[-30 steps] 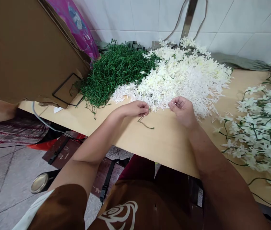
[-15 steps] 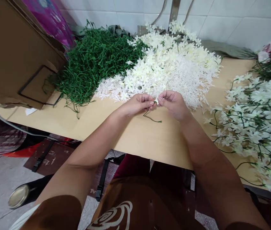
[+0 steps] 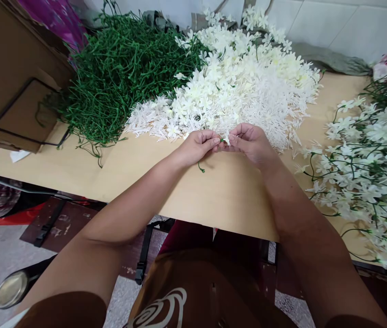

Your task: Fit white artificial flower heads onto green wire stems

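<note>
My left hand point(image 3: 200, 146) is closed in a pinch on a green artificial flower stem point(image 3: 201, 167), whose lower end hangs below the fingers. Facing it, my right hand point(image 3: 252, 142) pinches a small white flower piece point(image 3: 227, 138). The stem's tip and the flower piece meet, or nearly meet, between the fingertips; exactly how they join is too small to tell. Just behind both hands spreads a heap of white artificial flowers point(image 3: 237, 77). Left of it lies a tangled pile of green stems point(image 3: 121, 68).
Stemmed white flowers point(image 3: 381, 159) cover the right side of the table point(image 3: 193, 196). A cardboard box point(image 3: 5, 68) with a black wire frame point(image 3: 25, 91) stands at the left, beside a purple plastic bag point(image 3: 56, 20). Tiled wall point(image 3: 347, 27) borders the back.
My right hand has come leftward with a white flower piece to meet the stem in my left hand. The stem's hanging end has swung left. The camera view has tilted down and shifted.
</note>
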Demonstrator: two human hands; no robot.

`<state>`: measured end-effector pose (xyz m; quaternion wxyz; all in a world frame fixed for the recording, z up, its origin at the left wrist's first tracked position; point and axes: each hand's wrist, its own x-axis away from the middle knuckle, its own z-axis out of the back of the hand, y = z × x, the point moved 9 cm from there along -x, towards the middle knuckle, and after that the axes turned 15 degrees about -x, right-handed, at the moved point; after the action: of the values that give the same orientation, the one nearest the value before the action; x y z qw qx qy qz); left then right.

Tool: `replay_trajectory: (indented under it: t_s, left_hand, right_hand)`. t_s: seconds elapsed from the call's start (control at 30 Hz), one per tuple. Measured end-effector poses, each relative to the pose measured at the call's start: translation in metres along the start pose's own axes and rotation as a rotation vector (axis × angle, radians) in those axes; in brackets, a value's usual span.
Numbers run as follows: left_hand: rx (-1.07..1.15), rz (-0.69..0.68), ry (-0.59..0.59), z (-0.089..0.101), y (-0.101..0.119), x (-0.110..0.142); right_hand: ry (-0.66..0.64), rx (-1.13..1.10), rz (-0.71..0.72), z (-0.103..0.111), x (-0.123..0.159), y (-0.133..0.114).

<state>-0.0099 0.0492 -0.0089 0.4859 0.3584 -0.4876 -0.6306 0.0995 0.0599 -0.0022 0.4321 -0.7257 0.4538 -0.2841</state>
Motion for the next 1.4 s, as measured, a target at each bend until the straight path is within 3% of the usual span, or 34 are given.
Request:
replay_trajectory:
  t_s: [0.2,0.33,0.43,0.8,1.07,1.4]
  left_hand:
    - [-0.13,0.022,0.009,0.002,0.002,0.001]
    - [-0.211,0.021,0.01,0.001,0.003,0.0]
    - [-0.239,0.029,0.013,0.001,0.002,-0.001]
    - [-0.165,0.052,0.012,0.003,0.0,0.0]
    - [-0.22,0.06,-0.032,0.001,-0.003,0.002]
    - [-0.215,0.03,-0.103,0.0,0.01,0.001]
  right_hand:
    - [0.022,0.222,0.051,0.002,0.001,-0.008]
    - [0.024,0.488,0.177,-0.004,0.003,-0.021]
    - [0.014,0.569,0.238,-0.007,0.003,-0.024]
    - [0.002,0.338,0.113,-0.005,-0.002,-0.003]
    - [0.005,0.321,0.037,-0.007,-0.002,0.008]
    - [0.069,0.016,0.011,0.006,-0.004,0.009]
